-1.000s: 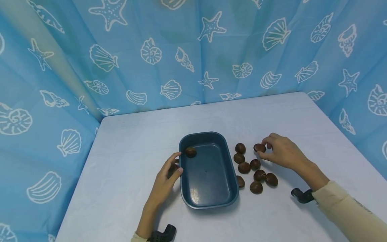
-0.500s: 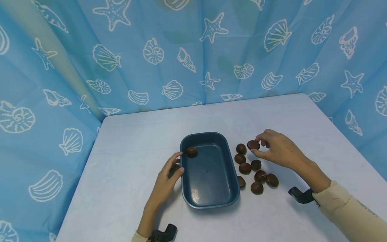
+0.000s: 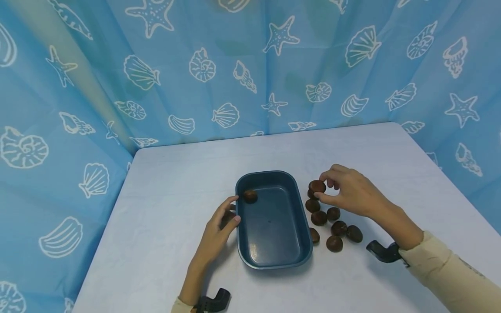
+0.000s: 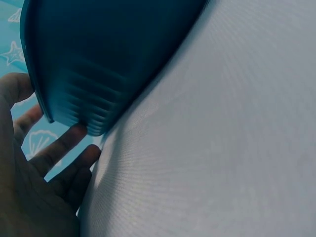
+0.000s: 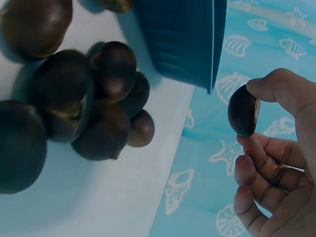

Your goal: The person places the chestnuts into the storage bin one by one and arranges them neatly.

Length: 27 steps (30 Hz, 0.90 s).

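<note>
My right hand [image 3: 354,193] pinches a brown chestnut [image 3: 317,186] between thumb and fingertip. In the right wrist view that chestnut [image 5: 243,111] is off the table, with the other fingers loosely bent below it. Several more chestnuts [image 3: 318,218] lie on the table right of a dark blue plastic tray [image 3: 269,237]; the held one partly hides another. One chestnut [image 3: 250,196] rests inside the tray, near its far left corner. At the tray's left side, my left hand [image 3: 217,226] touches the wall with spread fingers, seen against the ribbed wall [image 4: 94,94] in the left wrist view.
A white cloth covers the table [image 3: 176,182], whose far edge meets a blue curtain [image 3: 219,82] printed with white shells and starfish. Black wrist cameras [image 3: 385,252] sit on both arms.
My right hand has lifted the chestnut from the table and carried it left, toward the tray. My left hand stays at the tray's side.
</note>
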Available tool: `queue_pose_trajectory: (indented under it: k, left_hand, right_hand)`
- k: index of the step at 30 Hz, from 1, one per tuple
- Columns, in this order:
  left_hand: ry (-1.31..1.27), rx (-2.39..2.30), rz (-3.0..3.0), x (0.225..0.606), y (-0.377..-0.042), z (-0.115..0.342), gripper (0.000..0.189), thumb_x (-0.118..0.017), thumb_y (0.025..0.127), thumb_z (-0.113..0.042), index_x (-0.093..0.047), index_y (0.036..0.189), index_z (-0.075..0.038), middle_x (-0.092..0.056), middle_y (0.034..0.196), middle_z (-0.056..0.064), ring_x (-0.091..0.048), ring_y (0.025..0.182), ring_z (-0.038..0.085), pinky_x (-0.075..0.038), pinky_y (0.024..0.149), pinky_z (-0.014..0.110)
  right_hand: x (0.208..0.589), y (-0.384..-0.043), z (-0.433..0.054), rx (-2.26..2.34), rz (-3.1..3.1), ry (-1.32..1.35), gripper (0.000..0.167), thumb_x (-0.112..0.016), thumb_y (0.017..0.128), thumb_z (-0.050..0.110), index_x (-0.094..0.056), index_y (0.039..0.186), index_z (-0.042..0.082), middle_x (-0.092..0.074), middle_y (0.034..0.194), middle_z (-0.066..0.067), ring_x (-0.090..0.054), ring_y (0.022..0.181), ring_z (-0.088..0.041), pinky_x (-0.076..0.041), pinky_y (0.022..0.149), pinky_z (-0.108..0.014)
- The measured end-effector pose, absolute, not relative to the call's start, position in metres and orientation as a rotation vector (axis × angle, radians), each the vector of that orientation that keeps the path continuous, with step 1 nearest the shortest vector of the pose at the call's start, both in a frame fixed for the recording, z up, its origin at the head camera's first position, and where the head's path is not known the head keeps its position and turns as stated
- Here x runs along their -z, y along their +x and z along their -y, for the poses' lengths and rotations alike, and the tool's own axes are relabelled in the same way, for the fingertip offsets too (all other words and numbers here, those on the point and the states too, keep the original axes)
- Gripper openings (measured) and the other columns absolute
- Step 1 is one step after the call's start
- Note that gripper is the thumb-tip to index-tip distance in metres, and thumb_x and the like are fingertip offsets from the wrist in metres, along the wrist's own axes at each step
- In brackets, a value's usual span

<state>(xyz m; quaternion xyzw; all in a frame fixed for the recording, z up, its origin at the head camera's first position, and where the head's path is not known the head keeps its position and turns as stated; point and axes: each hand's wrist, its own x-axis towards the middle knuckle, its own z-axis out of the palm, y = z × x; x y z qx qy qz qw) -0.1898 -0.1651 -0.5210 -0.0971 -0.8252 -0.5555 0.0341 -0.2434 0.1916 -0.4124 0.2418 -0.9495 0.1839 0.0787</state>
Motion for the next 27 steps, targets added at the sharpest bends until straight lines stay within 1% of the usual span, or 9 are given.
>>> queue_pose_trajectory:
  k: [6, 14, 18, 23, 26, 27]
  left_hand:
    - [-0.303, 1.707, 2.535, 0.521, -0.19, 0.165, 0.05, -0.06, 0.101, -0.034, -0.043, 0.146, -0.045, -0.057, 0.129, -0.003, -0.059, 0.111, 0.015, -0.048, 0.098, 0.044]
    - [-0.316, 1.708, 2.526, 0.522, -0.19, 0.166, 0.051, -0.061, 0.101, -0.032, -0.043, 0.148, -0.043, -0.057, 0.129, -0.002, -0.059, 0.11, 0.015, -0.048, 0.097, 0.046]
    - [-0.318, 1.709, 2.527, 0.521, -0.189, 0.166, 0.05, -0.06, 0.101, -0.035, -0.043, 0.147, -0.044, -0.057, 0.129, -0.003, -0.059, 0.11, 0.014, -0.048, 0.097, 0.044]
    - [-0.323, 1.724, 2.524, 0.521, -0.19, 0.166, 0.049, -0.06, 0.101, -0.04, -0.043, 0.147, -0.045, -0.057, 0.13, -0.003, -0.06, 0.11, 0.014, -0.05, 0.096, 0.043]
    - [-0.319, 1.723, 2.525, 0.521, -0.19, 0.166, 0.05, -0.06, 0.101, -0.039, -0.042, 0.147, -0.045, -0.057, 0.13, -0.003, -0.06, 0.11, 0.015, -0.049, 0.097, 0.043]
    - [-0.318, 1.724, 2.524, 0.521, -0.19, 0.166, 0.051, -0.061, 0.101, -0.038, -0.042, 0.147, -0.044, -0.057, 0.13, -0.002, -0.06, 0.11, 0.015, -0.049, 0.097, 0.043]
  right_hand:
    - [0.41, -0.246, -0.181, -0.537, 2.816, 0.787, 0.025, -0.081, 0.083, 0.029, -0.072, 0.099, 0.013, -0.053, 0.083, 0.003, -0.05, 0.073, -0.014, -0.046, 0.061, -0.032]
    - [0.408, -0.249, -0.167, -0.567, 2.798, 0.857, 0.026, -0.08, 0.084, 0.029, -0.072, 0.102, 0.012, -0.055, 0.084, 0.003, -0.051, 0.071, -0.013, -0.046, 0.062, -0.032]
    - [0.409, -0.251, -0.158, -0.582, 2.821, 0.871, 0.027, -0.08, 0.085, 0.031, -0.072, 0.102, 0.013, -0.052, 0.082, 0.004, -0.049, 0.069, -0.012, -0.044, 0.06, -0.031]
    - [0.409, -0.253, -0.146, -0.58, 2.846, 0.877, 0.028, -0.078, 0.085, 0.033, -0.071, 0.103, 0.012, -0.054, 0.084, 0.003, -0.055, 0.07, -0.011, -0.048, 0.061, -0.029]
    - [0.411, -0.255, -0.14, -0.576, 2.832, 0.89, 0.03, -0.078, 0.084, 0.034, -0.071, 0.102, 0.011, -0.055, 0.085, 0.001, -0.056, 0.07, -0.012, -0.048, 0.061, -0.029]
    - [0.411, -0.256, -0.138, -0.574, 2.824, 0.896, 0.03, -0.078, 0.084, 0.034, -0.071, 0.102, 0.011, -0.055, 0.085, 0.001, -0.054, 0.07, -0.011, -0.047, 0.06, -0.029]
